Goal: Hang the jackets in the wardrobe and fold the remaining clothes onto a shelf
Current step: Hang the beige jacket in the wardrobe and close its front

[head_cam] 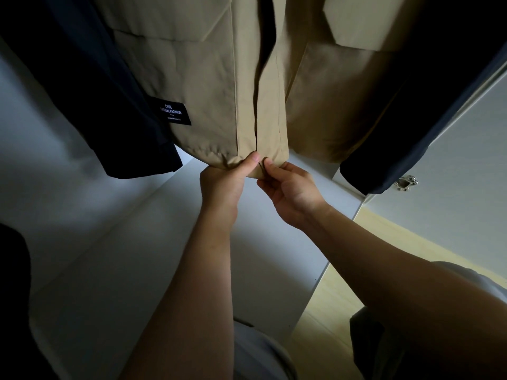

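Nearest you, both forearms reach up and forward into the wardrobe over its pale base panel (109, 242). Your left hand (223, 185) and right hand (295, 193) meet at the bottom hem of the beige jacket (203, 86), almost touching each other. Left hand: thumb on the front of the hem, fingers curled behind, pinching the bottom corner of the panel left of the opening. Right hand: thumb and forefinger pinching the corner of the panel right of it, other fingers loosely curled below. A thin dark line sits between the two thumbs; you cannot tell whether it is a zip end or just a shadow. The key relation: the front opening (258, 111) runs straight up from between your thumbs, and the jacket's long axis is vertical, hanging above your fingers, so any closing or straightening move probably goes upward along that slit. Both hands are equally near; neither leads. The hanger and rail are out of view. Beside the jacket on the left hangs a dark jacket (90, 78) with a black label (171, 110), and a dark garment (428, 91) hangs on the right, so the hanging looks well along. A metal hinge (407, 183) sits on the door at far right.
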Demonstrator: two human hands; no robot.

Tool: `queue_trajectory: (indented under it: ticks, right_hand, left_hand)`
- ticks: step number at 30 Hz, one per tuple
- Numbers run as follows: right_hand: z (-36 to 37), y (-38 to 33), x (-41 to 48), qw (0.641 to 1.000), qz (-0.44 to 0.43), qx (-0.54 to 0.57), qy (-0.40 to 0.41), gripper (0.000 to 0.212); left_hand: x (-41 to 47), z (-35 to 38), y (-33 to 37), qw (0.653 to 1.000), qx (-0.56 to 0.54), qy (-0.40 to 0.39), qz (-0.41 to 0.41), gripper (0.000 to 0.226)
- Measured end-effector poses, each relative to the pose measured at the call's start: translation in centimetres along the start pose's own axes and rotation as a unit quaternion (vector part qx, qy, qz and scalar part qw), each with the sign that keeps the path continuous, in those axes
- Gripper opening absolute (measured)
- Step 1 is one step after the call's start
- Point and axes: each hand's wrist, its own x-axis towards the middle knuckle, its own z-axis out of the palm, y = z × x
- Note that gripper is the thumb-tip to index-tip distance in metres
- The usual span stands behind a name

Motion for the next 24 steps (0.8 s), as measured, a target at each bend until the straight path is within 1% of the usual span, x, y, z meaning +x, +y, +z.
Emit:
queue_trajectory:
  ticks: [2, 5, 6, 8, 10, 12, 14, 16, 17, 18, 19, 20, 21, 22, 23, 24]
  right_hand:
    - [-0.1, 0.2, -0.1, 1.000, 0.008, -0.013, -0.009, 0.015]
    - [-0.3, 0.1, -0.4, 0.997, 0.036, -0.065, -0.032, 0.026]
    - [-0.5, 0.0, -0.5, 0.994, 0.046, -0.091, -0.026, 0.030]
    - [-0.9, -0.4, -1.0, 0.987, 0.053, -0.152, 0.028, 0.029]
    - [-1.3, -1.1, -1.8, 0.971, 0.036, -0.214, 0.100, 0.019]
    - [-1.3, -2.5, -2.7, 0.955, 0.013, -0.257, 0.147, 0.008]
    - [-0.9, -4.9, -3.5, 0.944, -0.023, -0.289, 0.160, 0.009]
    - [0.2, -8.0, -4.1, 0.934, -0.071, -0.315, 0.151, 0.009]
    - [0.9, -9.7, -4.4, 0.927, -0.099, -0.329, 0.147, 0.009]
    - [1.8, -11.4, -4.7, 0.919, -0.128, -0.344, 0.146, 0.010]
    - [2.7, -13.1, -5.1, 0.908, -0.159, -0.358, 0.147, 0.013]
    - [3.7, -14.8, -5.5, 0.896, -0.192, -0.373, 0.146, 0.016]
    - [4.8, -16.7, -5.9, 0.883, -0.226, -0.386, 0.140, 0.019]
    - [5.9, -18.5, -6.4, 0.872, -0.261, -0.393, 0.133, 0.020]
    - [7.0, -20.4, -6.9, 0.861, -0.293, -0.395, 0.126, 0.020]
    - [8.1, -22.4, -7.4, 0.853, -0.324, -0.393, 0.118, 0.020]
  left_hand:
    - [0.2, -0.1, 0.1, 0.999, -0.029, 0.000, -0.018, 0.029]
    - [0.3, -0.5, 0.0, 0.996, -0.054, 0.006, -0.064, 0.034]
    - [0.2, -0.6, 0.0, 0.994, -0.066, 0.009, -0.081, 0.035]
    - [0.2, -0.9, -0.3, 0.989, -0.094, 0.014, -0.114, 0.030]
    - [-0.1, -1.1, -0.3, 0.982, -0.126, 0.024, -0.140, 0.021]
    - [-0.5, -0.6, 0.1, 0.978, -0.130, 0.046, -0.156, 0.013]
    - [-1.0, 0.3, 1.0, 0.981, -0.104, 0.057, -0.155, 0.014]
    - [-1.9, 1.7, 2.7, 0.986, -0.052, 0.043, -0.155, 0.010]
    - [-2.4, 2.4, 3.9, 0.986, -0.038, 0.035, -0.158, 0.020]
    - [-2.9, 3.0, 5.4, 0.987, -0.027, 0.025, -0.154, 0.030]
    - [-3.3, 3.6, 7.2, 0.991, -0.009, 0.009, -0.136, 0.030]
    - [-3.5, 4.2, 9.1, 0.994, 0.025, -0.006, -0.105, 0.018]
    - [-3.9, 4.9, 11.4, 0.996, 0.050, -0.012, -0.073, 0.013]
    - [-3.8, 5.6, 13.5, 0.997, 0.062, -0.012, -0.035, 0.026]
    - [-4.1, 6.2, 16.1, 0.997, 0.075, -0.012, 0.009, 0.030]
    - [-4.5, 6.7, 18.8, 0.995, 0.086, -0.011, 0.052, 0.027]
